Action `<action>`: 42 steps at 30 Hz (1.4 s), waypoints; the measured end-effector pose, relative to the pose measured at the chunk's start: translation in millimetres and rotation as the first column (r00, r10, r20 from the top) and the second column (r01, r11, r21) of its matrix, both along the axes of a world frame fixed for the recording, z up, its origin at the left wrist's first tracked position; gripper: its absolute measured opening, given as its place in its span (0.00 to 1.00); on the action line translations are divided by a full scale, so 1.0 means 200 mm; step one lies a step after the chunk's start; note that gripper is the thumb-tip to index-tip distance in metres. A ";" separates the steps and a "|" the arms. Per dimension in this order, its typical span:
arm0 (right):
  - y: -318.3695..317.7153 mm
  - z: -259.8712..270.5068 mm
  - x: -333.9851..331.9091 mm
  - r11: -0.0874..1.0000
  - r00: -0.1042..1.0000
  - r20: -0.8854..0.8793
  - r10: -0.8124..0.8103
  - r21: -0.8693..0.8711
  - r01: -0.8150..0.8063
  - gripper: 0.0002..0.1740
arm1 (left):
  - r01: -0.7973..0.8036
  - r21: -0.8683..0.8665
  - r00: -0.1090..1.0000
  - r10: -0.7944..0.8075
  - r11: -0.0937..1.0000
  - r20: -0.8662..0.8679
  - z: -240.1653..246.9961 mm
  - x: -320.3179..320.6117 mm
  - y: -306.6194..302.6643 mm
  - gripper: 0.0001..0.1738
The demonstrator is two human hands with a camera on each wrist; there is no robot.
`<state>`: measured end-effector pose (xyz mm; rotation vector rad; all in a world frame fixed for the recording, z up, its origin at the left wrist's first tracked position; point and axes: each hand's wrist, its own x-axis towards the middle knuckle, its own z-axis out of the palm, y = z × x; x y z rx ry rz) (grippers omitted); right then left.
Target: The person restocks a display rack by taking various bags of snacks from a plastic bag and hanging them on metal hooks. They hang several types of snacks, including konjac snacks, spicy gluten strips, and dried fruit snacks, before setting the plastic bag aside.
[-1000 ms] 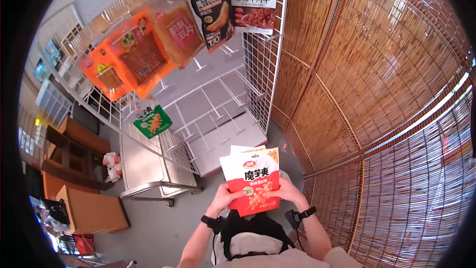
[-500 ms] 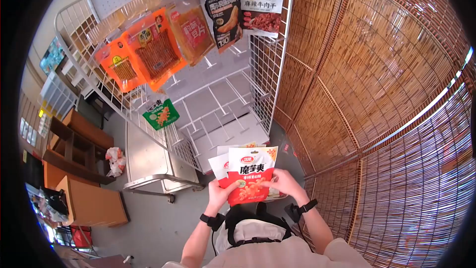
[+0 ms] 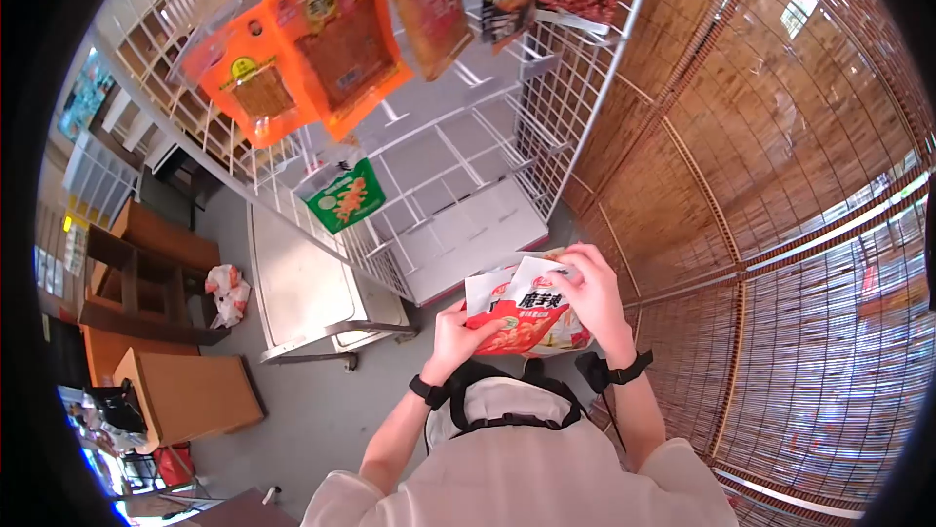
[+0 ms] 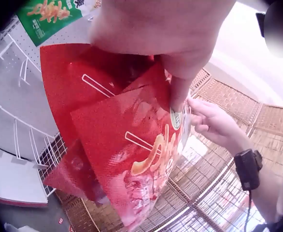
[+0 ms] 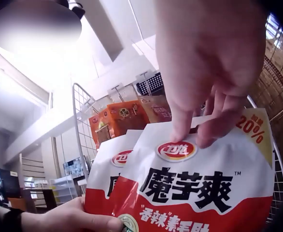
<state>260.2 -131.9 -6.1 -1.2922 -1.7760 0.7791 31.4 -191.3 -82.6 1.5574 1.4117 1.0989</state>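
Two or more red-and-white snack bags [image 3: 522,322] are held in front of the person's body, overlapping like a fan. My left hand [image 3: 458,340] grips them from the left side, its thumb across the front. At the top of the front bag [image 5: 194,186], my right hand [image 5: 209,106] pinches the white edge beside the hang hole. Another bag [image 5: 103,164] of the same print shows behind it, to the left in the right wrist view. In the left wrist view the red lower parts [image 4: 127,130] spread apart below my left hand.
A white wire rack [image 3: 468,152] with bare hooks stands ahead. Orange snack bags [image 3: 341,49] hang along its top, a green bag [image 3: 347,197] lower left. A woven screen [image 3: 682,264] borders the right; a metal cart [image 3: 302,273] stands left.
My right hand has moved from the front bag's lower right side up to its top edge. The front bag now tilts and sits offset from those behind. The head view has shifted.
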 end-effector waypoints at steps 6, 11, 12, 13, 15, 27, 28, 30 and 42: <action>0.07 -0.05 -0.36 0.994 0.995 0.000 0.101 -0.053 -0.101 0.13 | -0.034 -0.061 0.998 0.031 0.998 -0.051 0.02 -0.44 0.06 0.18; 0.11 -0.05 -0.56 0.976 0.989 -0.038 0.144 -0.161 -0.149 0.10 | -0.031 -0.056 0.998 0.028 0.998 -0.064 -0.05 -0.68 0.08 0.19; 0.11 -0.03 -0.59 0.971 0.983 -0.022 0.185 -0.151 -0.186 0.10 | -0.056 -0.095 0.998 0.054 0.994 -0.026 -0.07 -0.72 0.08 0.19; 0.13 -0.03 -0.61 0.965 0.975 -0.006 0.223 -0.140 -0.222 0.09 | -0.078 -0.134 0.997 0.080 0.988 0.011 -0.09 -0.75 0.10 0.19; 0.15 -0.03 -0.63 0.959 0.970 -0.009 0.245 -0.147 -0.243 0.09 | -0.049 -0.139 0.997 0.058 0.989 0.059 -0.12 -0.82 0.11 0.19; 0.51 0.21 -0.73 0.958 0.980 -0.195 -0.035 0.272 0.088 0.04 | -0.162 -0.242 0.979 0.188 0.956 0.084 -0.02 -1.05 0.13 0.14; 0.55 0.21 -0.74 0.933 0.974 -0.215 -0.065 0.332 0.136 0.05 | -0.193 -0.263 0.975 0.215 0.945 0.056 -0.02 -1.06 0.12 0.14; 0.63 0.19 -0.77 0.891 0.978 -0.190 -0.086 0.424 0.160 0.06 | -0.209 -0.289 0.972 0.231 0.934 0.045 -0.01 -1.08 0.10 0.14; 1.00 -0.25 -0.94 0.805 0.989 0.026 0.144 0.579 -0.133 0.12 | 0.088 0.188 0.937 -0.017 0.978 -0.350 0.19 -0.91 0.26 0.17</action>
